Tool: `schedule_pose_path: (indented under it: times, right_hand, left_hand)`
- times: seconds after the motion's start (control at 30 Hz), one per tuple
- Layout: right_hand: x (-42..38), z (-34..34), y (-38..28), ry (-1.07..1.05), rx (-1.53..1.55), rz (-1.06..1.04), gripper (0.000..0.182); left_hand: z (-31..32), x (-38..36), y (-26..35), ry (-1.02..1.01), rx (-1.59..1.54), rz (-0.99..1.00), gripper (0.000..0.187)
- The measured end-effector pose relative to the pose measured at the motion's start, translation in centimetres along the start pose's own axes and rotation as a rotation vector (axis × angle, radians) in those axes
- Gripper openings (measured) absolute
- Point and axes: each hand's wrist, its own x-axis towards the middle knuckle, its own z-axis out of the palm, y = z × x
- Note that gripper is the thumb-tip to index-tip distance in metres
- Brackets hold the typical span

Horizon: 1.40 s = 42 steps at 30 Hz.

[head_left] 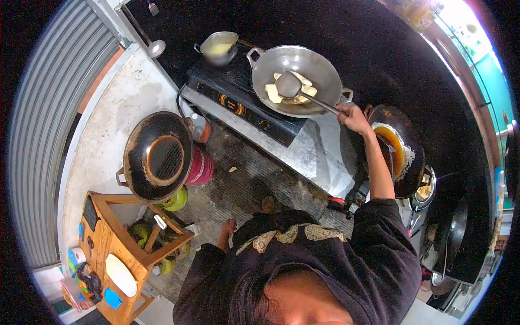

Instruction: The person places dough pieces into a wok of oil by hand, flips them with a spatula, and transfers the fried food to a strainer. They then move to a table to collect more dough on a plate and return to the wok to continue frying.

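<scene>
Head view: The right hand (353, 118) grips a spatula (289, 85) over pale pieces (273, 94) in a wok (292, 55), apparently mid-stir; turning them likely calls for a low edge. Left hand (229, 225): spread or closed, cannot tell.

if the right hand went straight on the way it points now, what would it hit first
Probably the rim of the silver wok, just past the right hand gripping the spatula; the hand's height is unclear, so it might pass over.
</scene>
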Motion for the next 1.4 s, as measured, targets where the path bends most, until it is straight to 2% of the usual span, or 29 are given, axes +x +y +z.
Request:
schedule_pose_path:
  times: [0.03,0.13,0.23,0.4,0.53,0.63,0.73,0.83,0.87,0.93,1.03,1.1,1.23,1.33,1.4]
  right_hand:
    - [-0.3,0.1,-0.4,0.013,-0.026,-0.045,0.032]
    - [-1.4,-0.1,-2.3,0.032,-0.095,-0.034,0.033]
    - [-2.4,-0.4,-3.1,0.046,-0.051,-0.049,0.033]
    - [-2.8,0.3,-1.3,0.011,0.283,0.140,0.033]
    - [-3.1,1.5,-0.5,0.108,0.407,0.261,0.033]
    - [-2.8,2.0,1.5,0.205,0.349,0.303,0.031]
    - [-2.5,2.4,2.2,0.324,0.018,0.171,0.030]
    - [-2.1,3.1,4.2,0.236,0.211,0.180,0.037]
    - [-2.5,2.9,2.7,0.224,0.235,0.207,0.035]
    - [-2.7,3.8,2.0,0.275,0.030,0.174,0.034]
    - [-3.5,4.5,-0.9,0.254,-0.097,0.165,0.032]
    - [-3.8,4.8,-2.2,0.239,-0.166,0.104,0.032]
    - [-3.4,5.4,-2.5,0.220,-0.172,0.136,0.033]
    - [-2.7,6.3,-0.7,0.335,-0.152,0.104,0.034]
    - [-2.4,5.7,-1.4,0.374,-0.227,0.158,0.035]
  left_hand:
    - [0.2,-0.5,0.4,0.038,-0.022,-0.022,0.046]
    - [0.1,-0.7,0.3,0.026,0.064,0.076,0.046]
    - [-1.3,1.3,-0.2,-0.145,0.028,0.028,0.045]
    - [-0.3,2.5,-0.2,0.005,0.154,0.051,0.048]
    - [-1.0,2.5,0.2,-0.094,0.002,0.036,0.054]
    - [-1.7,3.3,-0.5,-0.173,-0.115,0.028,0.058]
    - [-0.3,4.2,-2.2,0.012,0.028,0.229,0.054]
    - [-1.2,3.9,-1.4,-0.097,0.114,0.126,0.053]
    - [-1.2,3.2,-0.7,-0.115,0.035,0.090,0.053]
    - [-1.6,0.7,0.5,-0.143,-0.121,0.009,0.053]
    - [0.2,1.3,-0.3,0.102,0.164,0.129,0.052]
    - [-0.1,1.4,-0.2,0.039,0.233,0.164,0.050]
    - [-0.4,1.2,-0.5,-0.026,0.058,0.112,0.047]
    - [-1.1,1.5,-0.8,-0.115,-0.132,0.042,0.044]
    - [-1.6,1.9,-1.5,-0.201,-0.315,-0.004,0.043]
